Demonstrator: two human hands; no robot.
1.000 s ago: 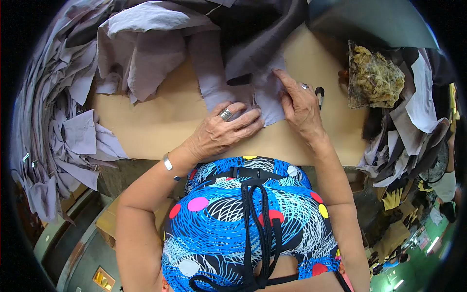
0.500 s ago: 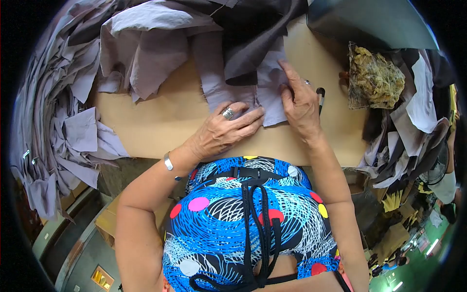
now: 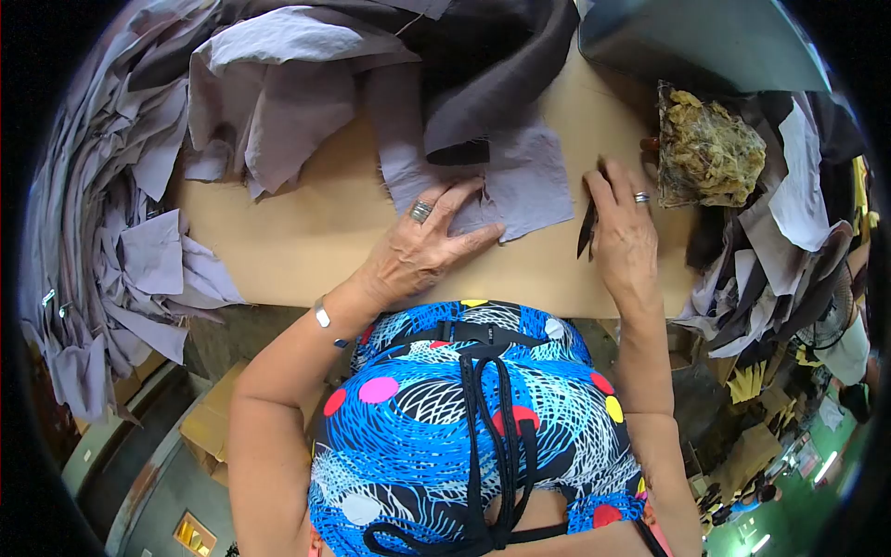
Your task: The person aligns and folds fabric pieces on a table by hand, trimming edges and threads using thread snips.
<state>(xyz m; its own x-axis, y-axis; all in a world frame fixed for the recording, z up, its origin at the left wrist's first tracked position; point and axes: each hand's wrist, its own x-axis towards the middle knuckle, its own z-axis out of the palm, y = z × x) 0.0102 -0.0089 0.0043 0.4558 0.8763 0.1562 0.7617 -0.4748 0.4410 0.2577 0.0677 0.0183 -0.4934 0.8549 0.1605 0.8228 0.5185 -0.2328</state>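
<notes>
On the tan tabletop, my left hand lies on the lower edge of a greyish-purple cloth piece, with its thumb and fingers spread apart. A frayed seam or edge runs up the cloth beside my fingertips. To the right of the cloth, my right hand is closed over small black thread snips. Their dark pointed blades stick out toward me on the left side of the hand; the rest is covered by the fingers. Dark cloth overlaps the top of the purple piece.
Layered grey-purple fabric hangs over the left table edge, and more scraps pile up at the right. A square pad with a yellowish tangled clump lies near them. A grey panel stands at the back right.
My right hand has left the cloth, moved right and closed over the black snips. The cloth's right part has swung out and spread flatter. My left hand's fingers have opened wider.
</notes>
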